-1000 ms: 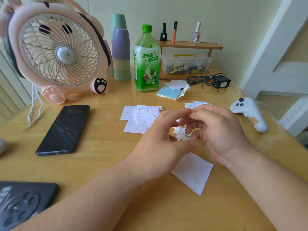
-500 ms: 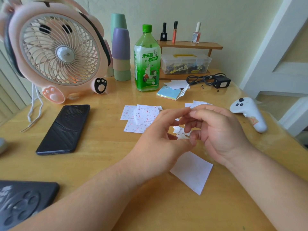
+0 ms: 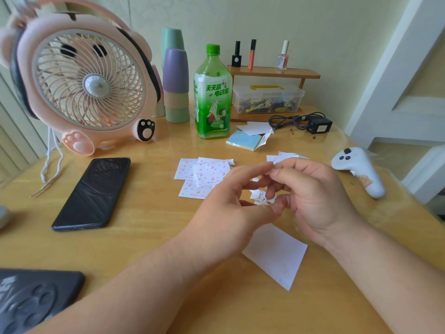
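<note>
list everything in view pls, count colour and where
folded paper: 1, white, held centre
fan: 1, pink, back left
cups: several stacked, teal, purple, tan, green, right of fan
bottle: 1, green, back centre
nail polish bottles: 3, black, orange, pink, on wooden shelf
box: 1, clear, under shelf
charger: 1, black, back right
phone: 1, black, left
printed squares: several, white with red, centre
sheet: 1, white, front centre
controller: 1, white, right
left hand: pinches folded paper
right hand: pinches folded paper
</note>
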Available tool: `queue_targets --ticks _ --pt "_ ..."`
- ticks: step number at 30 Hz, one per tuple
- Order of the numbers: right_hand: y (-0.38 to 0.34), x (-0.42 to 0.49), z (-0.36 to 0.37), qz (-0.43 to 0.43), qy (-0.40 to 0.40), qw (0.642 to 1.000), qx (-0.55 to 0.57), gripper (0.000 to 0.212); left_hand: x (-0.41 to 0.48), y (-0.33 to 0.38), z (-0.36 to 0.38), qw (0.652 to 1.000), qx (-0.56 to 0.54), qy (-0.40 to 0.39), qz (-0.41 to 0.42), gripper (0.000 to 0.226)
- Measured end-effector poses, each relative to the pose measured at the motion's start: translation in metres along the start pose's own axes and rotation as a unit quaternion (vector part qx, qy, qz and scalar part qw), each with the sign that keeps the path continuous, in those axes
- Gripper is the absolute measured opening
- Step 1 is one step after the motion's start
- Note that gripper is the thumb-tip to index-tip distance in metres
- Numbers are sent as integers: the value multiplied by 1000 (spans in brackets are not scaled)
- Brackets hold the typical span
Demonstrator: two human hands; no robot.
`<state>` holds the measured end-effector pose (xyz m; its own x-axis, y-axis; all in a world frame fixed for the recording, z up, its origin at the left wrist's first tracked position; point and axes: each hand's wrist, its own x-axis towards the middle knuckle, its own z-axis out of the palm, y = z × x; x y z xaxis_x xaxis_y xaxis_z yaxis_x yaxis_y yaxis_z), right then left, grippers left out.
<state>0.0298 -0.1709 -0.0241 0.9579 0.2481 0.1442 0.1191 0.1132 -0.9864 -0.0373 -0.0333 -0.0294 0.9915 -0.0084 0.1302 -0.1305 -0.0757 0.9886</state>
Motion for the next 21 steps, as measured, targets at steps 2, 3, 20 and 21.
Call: queue_targets --ticks 2,3,20,21 --pt "0 0 0 1 3 1000 0 12 0 0 0 1000 -13 3 -13 62" --pt "-1 0 0 2 4 1000 1 11 1 0 -1 999 -26 5 -22 62" --pt "-8 6 -16 19 -19 986 -166 15 12 4 -16 960 -213 115 -143 28" --pt "-8 8 -18 8 -21 974 -225 17 12 2 -17 975 -126 128 -129 28"
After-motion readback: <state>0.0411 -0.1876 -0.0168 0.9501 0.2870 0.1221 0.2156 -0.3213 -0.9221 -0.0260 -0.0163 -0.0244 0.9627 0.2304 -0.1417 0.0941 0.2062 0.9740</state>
